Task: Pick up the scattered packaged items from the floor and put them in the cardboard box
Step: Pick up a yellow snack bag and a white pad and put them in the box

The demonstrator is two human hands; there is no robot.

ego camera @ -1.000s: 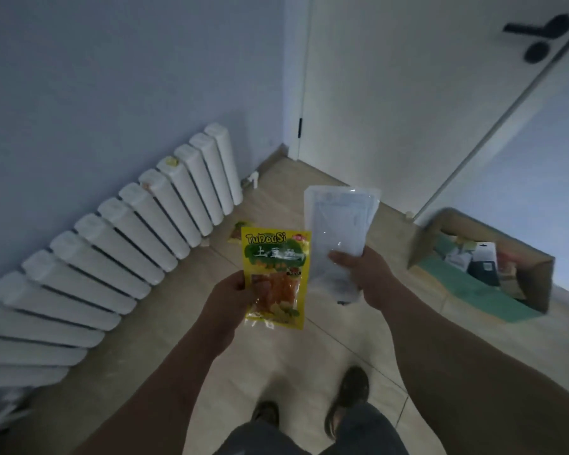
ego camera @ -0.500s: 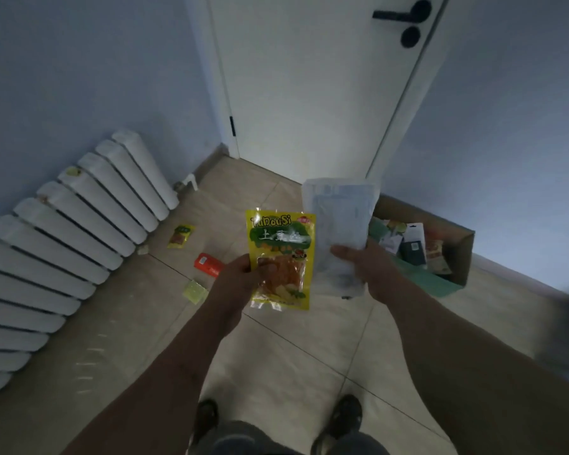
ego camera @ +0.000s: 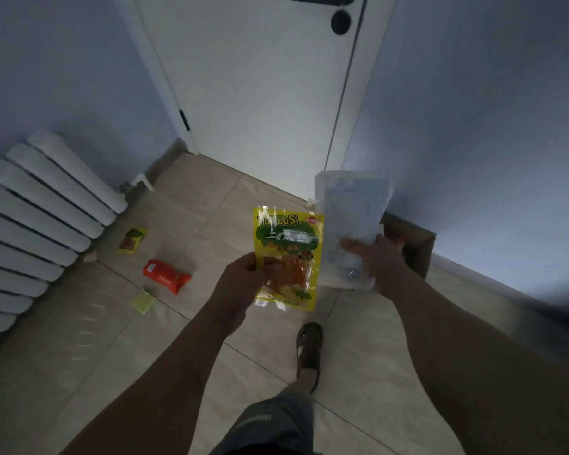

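My left hand (ego camera: 240, 277) grips a yellow snack packet (ego camera: 288, 251) by its lower left edge, held upright in front of me. My right hand (ego camera: 375, 261) holds a clear white plastic packet (ego camera: 350, 211) beside it, also upright. The cardboard box (ego camera: 418, 247) stands on the floor against the right wall, mostly hidden behind my right hand and the clear packet. On the floor to the left lie an orange-red packet (ego camera: 165, 275), a small yellow-green sachet (ego camera: 143, 301) and a small yellow snack packet (ego camera: 131, 241).
A white radiator (ego camera: 30, 224) runs along the left wall. A closed white door (ego camera: 260, 93) with a dark handle is straight ahead. My foot in a dark shoe (ego camera: 309, 349) steps forward on the tiled floor.
The view has swung right and closer to the door and box. The box is now behind my right hand. Both packets stay in my hands.
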